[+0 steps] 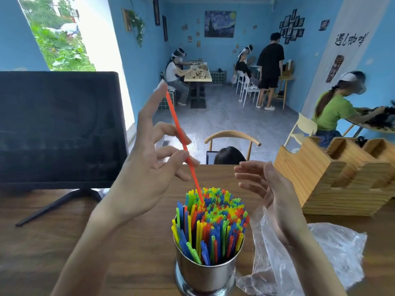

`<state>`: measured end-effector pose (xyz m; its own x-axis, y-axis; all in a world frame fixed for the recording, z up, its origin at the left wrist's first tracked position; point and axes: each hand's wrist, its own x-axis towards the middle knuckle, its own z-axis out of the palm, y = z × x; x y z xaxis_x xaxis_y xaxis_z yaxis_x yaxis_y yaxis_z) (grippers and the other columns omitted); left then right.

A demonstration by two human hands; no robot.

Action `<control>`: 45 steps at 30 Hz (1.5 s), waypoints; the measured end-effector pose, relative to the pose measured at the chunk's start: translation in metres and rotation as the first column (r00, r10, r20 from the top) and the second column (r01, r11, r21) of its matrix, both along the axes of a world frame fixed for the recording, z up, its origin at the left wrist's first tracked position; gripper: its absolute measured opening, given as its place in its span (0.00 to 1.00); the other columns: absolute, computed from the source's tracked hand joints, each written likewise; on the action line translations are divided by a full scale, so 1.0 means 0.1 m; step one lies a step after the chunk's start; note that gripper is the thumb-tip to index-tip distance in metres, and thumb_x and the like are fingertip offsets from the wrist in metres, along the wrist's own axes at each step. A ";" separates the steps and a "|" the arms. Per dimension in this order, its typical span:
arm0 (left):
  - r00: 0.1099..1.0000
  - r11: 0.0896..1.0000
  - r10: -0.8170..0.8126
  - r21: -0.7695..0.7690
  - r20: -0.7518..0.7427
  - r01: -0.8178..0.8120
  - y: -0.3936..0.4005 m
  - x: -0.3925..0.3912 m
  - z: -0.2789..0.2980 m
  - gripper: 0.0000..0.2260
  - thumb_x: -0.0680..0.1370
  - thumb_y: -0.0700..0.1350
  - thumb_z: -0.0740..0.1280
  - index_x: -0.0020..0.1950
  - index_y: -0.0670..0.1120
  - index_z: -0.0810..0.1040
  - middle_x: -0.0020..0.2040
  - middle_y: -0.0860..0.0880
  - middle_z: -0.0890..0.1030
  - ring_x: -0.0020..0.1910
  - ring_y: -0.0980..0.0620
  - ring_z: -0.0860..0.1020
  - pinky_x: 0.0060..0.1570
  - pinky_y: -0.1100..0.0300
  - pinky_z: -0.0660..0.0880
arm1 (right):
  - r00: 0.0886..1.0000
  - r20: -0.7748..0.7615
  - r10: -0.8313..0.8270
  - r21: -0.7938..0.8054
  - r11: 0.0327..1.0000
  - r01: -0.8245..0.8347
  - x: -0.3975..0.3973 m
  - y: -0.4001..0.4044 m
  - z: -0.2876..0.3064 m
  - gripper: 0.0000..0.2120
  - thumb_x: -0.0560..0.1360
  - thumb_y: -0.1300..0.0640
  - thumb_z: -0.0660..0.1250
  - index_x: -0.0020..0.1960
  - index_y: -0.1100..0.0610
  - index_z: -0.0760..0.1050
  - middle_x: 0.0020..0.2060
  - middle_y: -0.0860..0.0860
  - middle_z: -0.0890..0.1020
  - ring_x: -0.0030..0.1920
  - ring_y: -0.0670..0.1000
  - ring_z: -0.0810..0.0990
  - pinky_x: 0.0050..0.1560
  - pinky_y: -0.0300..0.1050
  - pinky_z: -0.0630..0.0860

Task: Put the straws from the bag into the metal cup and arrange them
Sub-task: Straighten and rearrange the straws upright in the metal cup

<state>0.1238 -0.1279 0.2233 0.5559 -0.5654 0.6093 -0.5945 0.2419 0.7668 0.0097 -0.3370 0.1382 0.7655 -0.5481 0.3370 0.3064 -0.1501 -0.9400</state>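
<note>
Late insertion step: the polished metal cup (204, 274) on the wooden table (64, 242) is packed with upright multicoloured plastic straws (210, 221), and one long orange straw (181, 144) stands tilted, its lower end among them. The left hand (147, 167), raised above the cup, pinches this straw — index finger extended toward its top. The right hand (271, 197) hovers beside the bundle, fingers relaxed, holding nothing. The clear plastic bag (333, 257) lies crumpled nearby. Next, probably: push the straw down level.
</note>
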 end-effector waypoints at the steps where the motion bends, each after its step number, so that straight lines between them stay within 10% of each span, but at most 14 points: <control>1: 1.000 1.000 -0.012 0.023 0.000 0.012 0.04 -0.05 -0.02 0.42 0.79 0.31 0.67 0.71 0.76 0.57 0.52 0.48 0.76 0.43 0.42 0.86 0.36 0.58 0.82 | 1.000 -0.002 0.009 -0.011 1.000 -0.009 -0.02 0.01 0.01 0.30 0.70 0.23 0.61 0.54 0.45 0.84 0.56 0.52 0.86 0.59 0.53 0.84 0.59 0.52 0.78; 11: 0.996 0.963 0.093 0.256 -0.014 -0.086 0.23 -0.27 -0.52 0.41 0.78 0.36 0.70 0.73 0.76 0.57 0.53 0.54 0.75 0.45 0.44 0.86 0.38 0.52 0.84 | 0.998 -0.064 0.011 -0.023 1.000 -0.013 -0.15 0.06 -0.04 0.21 0.79 0.40 0.59 0.53 0.52 0.84 0.53 0.52 0.87 0.56 0.51 0.84 0.56 0.48 0.79; 17: 0.969 0.921 0.203 0.310 0.139 -0.237 0.23 -0.25 -0.70 0.37 0.73 0.40 0.78 0.67 0.75 0.66 0.46 0.58 0.82 0.44 0.55 0.83 0.45 0.69 0.77 | 0.995 -0.093 0.030 -0.060 0.998 -0.035 -0.17 0.11 -0.08 0.15 0.81 0.46 0.62 0.51 0.51 0.84 0.52 0.50 0.87 0.56 0.49 0.84 0.54 0.43 0.78; 22: 0.882 0.873 0.280 0.282 0.378 -0.398 0.22 -0.25 -0.94 0.10 0.73 0.50 0.78 0.52 0.62 0.84 0.50 0.65 0.80 0.53 0.61 0.78 0.52 0.69 0.73 | 0.988 -0.133 0.084 -0.098 0.990 -0.097 -0.20 0.20 -0.18 0.16 0.76 0.38 0.64 0.54 0.45 0.84 0.54 0.48 0.85 0.57 0.49 0.83 0.56 0.46 0.80; 29: 0.964 0.940 0.265 0.215 0.024 -0.264 0.14 -0.44 -1.09 0.19 0.78 0.62 0.61 0.69 0.67 0.75 0.75 0.63 0.69 0.76 0.55 0.65 0.70 0.55 0.64 | 0.971 -0.179 0.157 -0.255 0.946 -0.200 -0.24 0.41 -0.33 0.26 0.74 0.31 0.63 0.71 0.31 0.68 0.72 0.33 0.70 0.74 0.39 0.68 0.72 0.52 0.71; 34: 0.899 0.989 0.137 0.006 -0.416 -0.148 -0.14 -0.57 -1.14 0.26 0.74 0.65 0.64 0.72 0.65 0.70 0.71 0.60 0.75 0.72 0.59 0.72 0.66 0.60 0.74 | 0.989 -0.127 0.070 -0.202 0.975 -0.095 -0.19 0.45 -0.36 0.29 0.72 0.31 0.65 0.72 0.34 0.70 0.69 0.33 0.75 0.70 0.37 0.73 0.72 0.53 0.72; 38: 0.875 0.957 0.261 -0.012 -0.408 -0.290 -0.25 -0.58 -1.22 0.23 0.76 0.64 0.64 0.71 0.64 0.71 0.66 0.55 0.80 0.66 0.52 0.79 0.65 0.44 0.76 | 0.997 -0.076 0.028 -0.165 0.986 -0.040 -0.12 0.52 -0.43 0.29 0.73 0.36 0.68 0.72 0.37 0.70 0.67 0.36 0.78 0.67 0.41 0.77 0.68 0.52 0.76; 45: 0.846 0.932 0.349 0.052 -0.402 -0.360 -0.31 -0.56 -1.24 0.22 0.75 0.67 0.62 0.65 0.60 0.76 0.55 0.53 0.84 0.53 0.50 0.85 0.52 0.45 0.83 | 0.998 0.057 -0.007 0.139 0.990 -0.001 -0.03 0.62 -0.57 0.29 0.73 0.41 0.68 0.72 0.44 0.71 0.66 0.42 0.80 0.65 0.50 0.81 0.62 0.58 0.80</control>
<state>0.0681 -0.1594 0.0992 0.9133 -0.2712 0.3040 -0.2888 0.0951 0.9526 0.0065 -0.2752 0.0813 0.7454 -0.5948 0.3008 0.3603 -0.0202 -0.9326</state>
